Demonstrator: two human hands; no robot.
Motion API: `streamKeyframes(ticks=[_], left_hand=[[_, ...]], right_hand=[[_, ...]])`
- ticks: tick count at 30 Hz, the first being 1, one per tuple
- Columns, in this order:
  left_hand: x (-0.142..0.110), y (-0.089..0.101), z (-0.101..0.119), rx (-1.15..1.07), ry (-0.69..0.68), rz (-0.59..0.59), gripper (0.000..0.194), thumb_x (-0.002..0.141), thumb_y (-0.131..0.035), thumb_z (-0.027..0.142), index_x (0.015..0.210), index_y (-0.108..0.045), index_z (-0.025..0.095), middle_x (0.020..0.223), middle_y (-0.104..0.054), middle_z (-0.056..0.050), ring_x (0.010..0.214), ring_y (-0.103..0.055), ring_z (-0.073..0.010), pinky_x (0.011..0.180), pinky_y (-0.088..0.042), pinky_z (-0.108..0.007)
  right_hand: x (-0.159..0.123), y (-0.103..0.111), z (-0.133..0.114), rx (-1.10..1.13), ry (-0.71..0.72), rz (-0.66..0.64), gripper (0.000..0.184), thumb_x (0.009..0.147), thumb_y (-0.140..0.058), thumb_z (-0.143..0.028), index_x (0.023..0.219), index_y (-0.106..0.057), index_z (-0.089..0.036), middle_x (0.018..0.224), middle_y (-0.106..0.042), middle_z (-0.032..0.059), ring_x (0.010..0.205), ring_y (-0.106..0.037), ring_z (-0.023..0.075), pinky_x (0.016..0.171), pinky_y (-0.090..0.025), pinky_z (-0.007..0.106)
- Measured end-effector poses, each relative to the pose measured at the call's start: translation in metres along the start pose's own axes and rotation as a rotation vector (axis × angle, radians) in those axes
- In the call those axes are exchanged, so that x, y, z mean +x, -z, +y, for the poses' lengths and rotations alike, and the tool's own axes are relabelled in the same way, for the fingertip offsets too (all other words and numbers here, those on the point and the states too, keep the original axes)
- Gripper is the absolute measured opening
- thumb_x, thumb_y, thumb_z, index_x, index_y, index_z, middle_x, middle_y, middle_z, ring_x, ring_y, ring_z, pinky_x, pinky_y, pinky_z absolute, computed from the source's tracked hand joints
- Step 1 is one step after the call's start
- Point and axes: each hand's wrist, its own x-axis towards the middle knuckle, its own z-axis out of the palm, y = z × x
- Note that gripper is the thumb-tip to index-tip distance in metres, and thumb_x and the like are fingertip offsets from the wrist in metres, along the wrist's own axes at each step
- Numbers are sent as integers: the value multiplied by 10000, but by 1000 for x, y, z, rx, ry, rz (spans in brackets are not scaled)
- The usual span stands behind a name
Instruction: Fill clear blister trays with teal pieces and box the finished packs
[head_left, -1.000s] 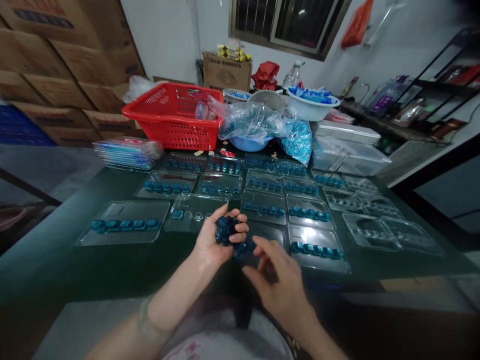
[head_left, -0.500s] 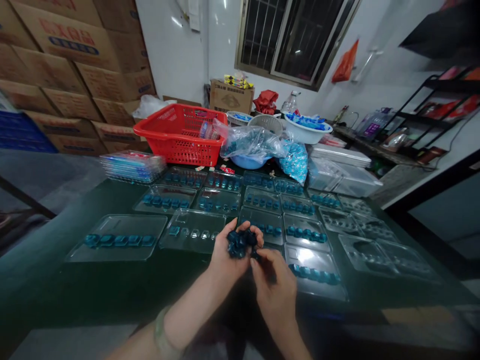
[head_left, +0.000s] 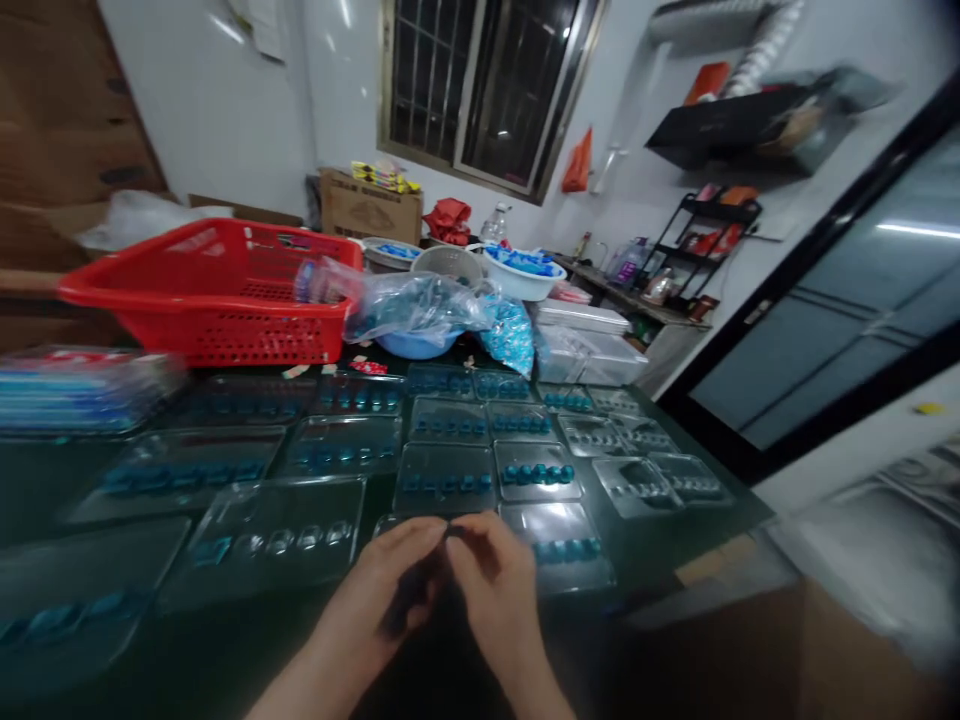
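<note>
Barred window (head_left: 491, 95), orange bag (head_left: 577, 163) (wall-hung), black shelf (head_left: 718, 212)

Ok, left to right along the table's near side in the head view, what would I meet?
Leftmost tray with blue pieces, next tray with one blue piece, left hand, right hand, another tray with blue pieces.

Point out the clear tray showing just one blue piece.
The front row's second tray from the left, beside the left hand: one blue piece ends its otherwise colourless row. Other clearly visible trays show several blue pieces or none.

left hand (head_left: 386, 570): curled | right hand (head_left: 496, 585): bent inward | fingers (head_left: 411, 537): close together
</note>
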Motion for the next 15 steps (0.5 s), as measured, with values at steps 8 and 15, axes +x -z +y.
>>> streamKeyframes(ticks=[8,15], left_hand=[[-1,-7,6,31,41,89,290,589,-720,258,835,-613,149,647,-547,-13,529,-476,-101,409,-310,-161],[6,-10,-8,338,-95,84,318,615,-703,336,853,-608,148,531,-525,18,434,-438,-96,394,-298,-178]], right_hand=[[-7,11,-1,-154,180,3,136,787,-540,-192,892,-626,-194,836,-594,21,767,-566,128,682,-444,245],[-13,19,3,-114,34,64,109,767,-537,-186,846,-611,-170,784,-606,22,720,-579,130,624,-448,226]])
